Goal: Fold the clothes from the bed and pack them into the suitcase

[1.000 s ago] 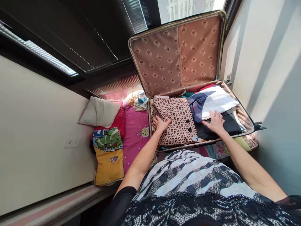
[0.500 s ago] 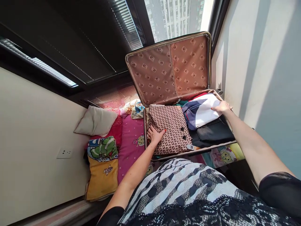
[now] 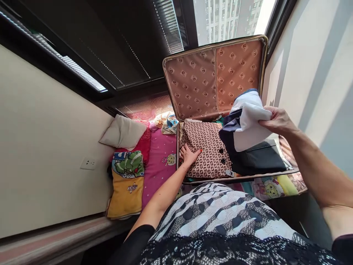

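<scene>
1. Your right hand (image 3: 277, 121), arm outstretched, pinches one white-and-navy folded garment (image 3: 248, 125), held above the open suitcase's (image 3: 198, 84) right side.
2. Your left hand (image 3: 190, 154) lies flat, fingers spread, on one monogram-print garment (image 3: 209, 147) at its left edge.

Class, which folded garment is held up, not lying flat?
The navy-and-white garment, held up by the right hand; the brown patterned garment lies flat under the left hand.

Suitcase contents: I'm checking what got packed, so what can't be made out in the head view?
Layers under the patterned garment: covered by it and the left hand.
Anything under the dark garment: hidden by it.
Far right corner of the suitcase: blocked by the white and navy garment in the right hand.
Green item at the back: only a sliver shows.
</scene>
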The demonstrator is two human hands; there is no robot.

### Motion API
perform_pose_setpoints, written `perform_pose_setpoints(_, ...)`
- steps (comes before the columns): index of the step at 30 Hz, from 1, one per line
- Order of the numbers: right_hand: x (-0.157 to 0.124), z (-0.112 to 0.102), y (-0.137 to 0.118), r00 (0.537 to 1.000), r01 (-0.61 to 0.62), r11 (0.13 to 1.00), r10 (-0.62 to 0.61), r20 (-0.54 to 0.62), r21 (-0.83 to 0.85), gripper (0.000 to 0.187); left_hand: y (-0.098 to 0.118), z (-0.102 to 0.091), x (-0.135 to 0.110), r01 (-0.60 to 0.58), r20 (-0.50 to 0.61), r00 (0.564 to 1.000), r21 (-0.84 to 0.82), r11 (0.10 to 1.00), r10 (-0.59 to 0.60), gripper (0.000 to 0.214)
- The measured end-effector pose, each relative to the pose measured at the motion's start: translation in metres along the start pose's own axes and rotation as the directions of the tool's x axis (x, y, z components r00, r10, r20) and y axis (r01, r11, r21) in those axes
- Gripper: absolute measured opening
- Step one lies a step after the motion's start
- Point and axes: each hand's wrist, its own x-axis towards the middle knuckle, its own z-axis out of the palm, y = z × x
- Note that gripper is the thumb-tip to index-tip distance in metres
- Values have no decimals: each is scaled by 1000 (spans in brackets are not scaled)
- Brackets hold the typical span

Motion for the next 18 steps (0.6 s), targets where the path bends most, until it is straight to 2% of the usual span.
perform_pose_setpoints(2, -9, 3, -52, 992, 60, 998, -60, 108, 4, 26, -3, -4, 0, -10, 26, 1000, -43, 999, 11, 110)
perform_pose_setpoints(5, -22, -1, -115, 971, 163, 987, -158, 180, -12, 35, -10, -9, -1, -62, 61, 996, -128, 990, 70, 106)
perform_pose_setpoints(7, -25, -9, -143, 964, 176, 984, -172, 203, -3, 44, -15, -10, -1, -84, 46, 995, -179, 980, 94, 101)
perform_pose_setpoints(9, -16, -16, -158, 962, 143, 989, -147, 231, 33, 54, -19, -10, 3, -83, -29, 997, -250, 965, 78, 86)
perform_pose_setpoints(11, 6, -12, -161, 960, 82, 992, -104, 260, 97, 58, -21, -12, 11, -86, -164, 986, -355, 931, 28, 62)
perform_pose_setpoints(13, 40, 8, -149, 950, 6, 986, -58, 307, 168, 60, -23, -17, 23, -90, -269, 962, -471, 877, -46, 41)
perform_pose_setpoints(14, 58, 25, -137, 940, -34, 981, -33, 338, 189, 61, -24, -19, 30, -80, -285, 954, -533, 842, -90, 37)
perform_pose_setpoints(16, 89, 72, -103, 920, -112, 980, 39, 390, 166, 64, -27, -23, 42, -37, -246, 955, -649, 760, -164, 41)
perform_pose_setpoints(18, 105, 127, -60, 919, -162, 987, 154, 362, -8, 60, -30, -25, 52, -14, -189, 966, -723, 690, -178, 48)
